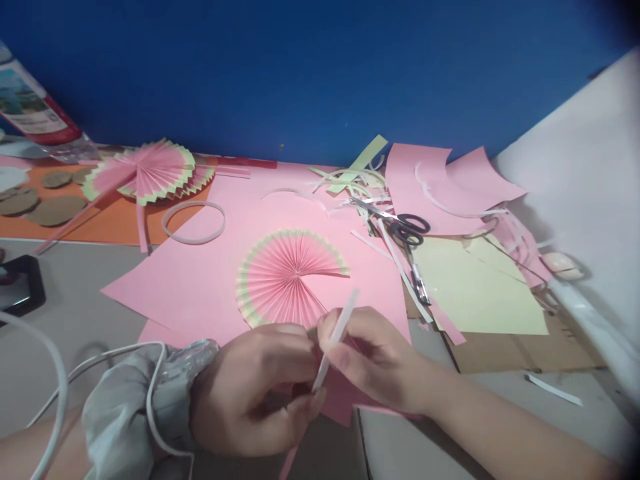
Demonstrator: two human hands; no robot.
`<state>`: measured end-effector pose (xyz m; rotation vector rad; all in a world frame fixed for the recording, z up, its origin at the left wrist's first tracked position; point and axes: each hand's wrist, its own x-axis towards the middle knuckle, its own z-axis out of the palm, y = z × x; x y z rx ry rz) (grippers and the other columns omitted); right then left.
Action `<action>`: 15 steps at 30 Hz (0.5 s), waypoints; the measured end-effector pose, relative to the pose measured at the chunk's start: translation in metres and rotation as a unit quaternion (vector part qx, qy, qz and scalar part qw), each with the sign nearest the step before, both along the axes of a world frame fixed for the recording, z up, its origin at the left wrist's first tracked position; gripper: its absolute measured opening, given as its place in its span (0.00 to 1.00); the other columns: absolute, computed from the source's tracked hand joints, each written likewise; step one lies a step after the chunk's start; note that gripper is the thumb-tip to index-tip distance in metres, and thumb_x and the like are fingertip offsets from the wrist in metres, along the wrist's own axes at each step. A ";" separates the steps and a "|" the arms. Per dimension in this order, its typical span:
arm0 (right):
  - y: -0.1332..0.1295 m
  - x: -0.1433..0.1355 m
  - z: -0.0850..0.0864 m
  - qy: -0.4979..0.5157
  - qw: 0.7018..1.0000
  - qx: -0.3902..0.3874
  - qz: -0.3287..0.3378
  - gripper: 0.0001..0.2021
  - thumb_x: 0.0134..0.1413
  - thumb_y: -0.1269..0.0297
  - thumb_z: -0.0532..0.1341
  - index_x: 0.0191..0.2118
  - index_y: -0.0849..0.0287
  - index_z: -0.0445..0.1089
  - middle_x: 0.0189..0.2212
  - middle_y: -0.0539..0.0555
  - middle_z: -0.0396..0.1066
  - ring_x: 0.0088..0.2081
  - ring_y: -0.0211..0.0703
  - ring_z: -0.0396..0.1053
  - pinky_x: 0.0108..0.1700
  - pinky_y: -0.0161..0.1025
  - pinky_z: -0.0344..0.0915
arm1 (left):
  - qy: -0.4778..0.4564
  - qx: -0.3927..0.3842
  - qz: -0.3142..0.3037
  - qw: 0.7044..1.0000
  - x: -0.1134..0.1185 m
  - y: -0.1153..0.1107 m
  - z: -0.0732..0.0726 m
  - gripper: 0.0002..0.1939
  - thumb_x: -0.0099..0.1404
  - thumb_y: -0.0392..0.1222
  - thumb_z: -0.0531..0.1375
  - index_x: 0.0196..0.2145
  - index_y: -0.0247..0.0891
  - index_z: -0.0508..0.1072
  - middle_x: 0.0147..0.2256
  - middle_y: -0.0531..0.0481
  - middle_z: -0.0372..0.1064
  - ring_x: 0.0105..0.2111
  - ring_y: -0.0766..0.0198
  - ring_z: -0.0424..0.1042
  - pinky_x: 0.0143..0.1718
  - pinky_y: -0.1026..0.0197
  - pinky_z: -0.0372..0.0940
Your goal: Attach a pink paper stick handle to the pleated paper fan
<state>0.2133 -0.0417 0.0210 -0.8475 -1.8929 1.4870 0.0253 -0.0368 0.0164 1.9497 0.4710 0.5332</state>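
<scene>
A narrow white strip stands at a slant between my two hands. My right hand is closed, pinching it between thumb and fingers around its middle. The fingers of my left hand are curled, with thumb and forefinger at the strip's lower end. Below my left hand a bit of pink strip sticks out; its upper part is hidden. Just beyond my hands a pleated pink paper fan with a yellow-green rim lies spread in a nearly full circle, a gap at its right. It rests on pink paper sheets.
Black-handled scissors lie among paper scraps at the right, near a pale yellow sheet. At the left are finished-looking pleated rosettes, a tape-like ring, cardboard discs and a bottle. A blue partition rises behind.
</scene>
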 end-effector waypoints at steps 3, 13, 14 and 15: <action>0.003 0.000 -0.004 0.018 0.996 0.017 -0.086 0.11 0.63 0.65 0.48 0.28 0.57 0.57 0.22 0.46 0.57 0.23 0.32 0.57 0.26 0.32 0.58 | -0.007 -0.031 0.050 0.998 -0.002 0.002 0.002 0.09 0.62 0.33 0.50 0.25 0.38 0.64 0.23 0.50 0.64 0.27 0.65 0.63 0.29 0.63 0.59; -0.001 0.002 -0.011 -0.215 0.798 0.523 -0.210 0.18 0.52 0.70 0.61 0.50 0.57 0.61 0.46 0.60 0.66 0.54 0.52 0.59 0.57 0.52 0.56 | 0.000 -0.003 0.153 0.988 -0.004 -0.001 0.001 0.14 0.69 0.36 0.45 0.27 0.37 0.62 0.24 0.51 0.62 0.27 0.66 0.60 0.31 0.63 0.58; -0.002 0.002 -0.010 -0.245 0.793 0.525 -0.190 0.18 0.54 0.69 0.60 0.52 0.57 0.61 0.47 0.60 0.68 0.56 0.50 0.58 0.60 0.52 0.52 | 0.000 0.001 0.150 0.989 -0.004 -0.001 0.001 0.13 0.69 0.36 0.45 0.27 0.37 0.62 0.25 0.51 0.62 0.27 0.66 0.60 0.31 0.62 0.57; -0.002 0.003 -0.008 -0.265 0.790 0.525 -0.171 0.18 0.55 0.70 0.59 0.52 0.58 0.62 0.48 0.58 0.70 0.57 0.49 0.58 0.62 0.51 0.48 | -0.001 0.005 0.148 0.989 -0.004 0.000 0.001 0.13 0.68 0.36 0.45 0.27 0.37 0.61 0.25 0.51 0.61 0.27 0.66 0.59 0.31 0.62 0.57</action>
